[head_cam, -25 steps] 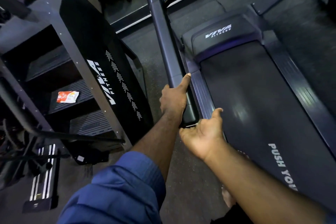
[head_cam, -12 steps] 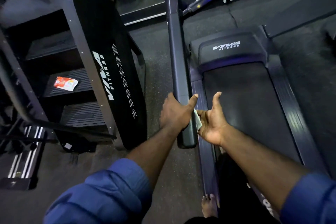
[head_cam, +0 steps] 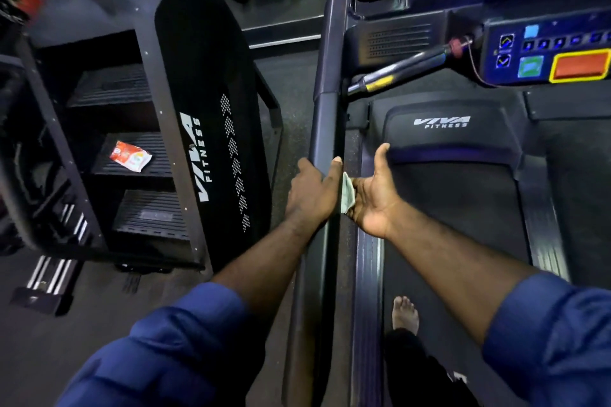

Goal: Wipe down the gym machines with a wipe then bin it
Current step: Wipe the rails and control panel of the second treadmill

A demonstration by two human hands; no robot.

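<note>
Wipe [head_cam: 347, 197] was mostly hidden between handrail [head_cam: 325, 129] and right hand [head_cam: 375, 200]; console [head_cam: 545, 53] was cut off by right edge.

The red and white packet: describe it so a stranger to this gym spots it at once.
Find the black stair machine marked VIVA FITNESS, left of the treadmill. On its middle visible step lies the packet, flat. It is the only bright thing among the dark ribbed treads.
</note>
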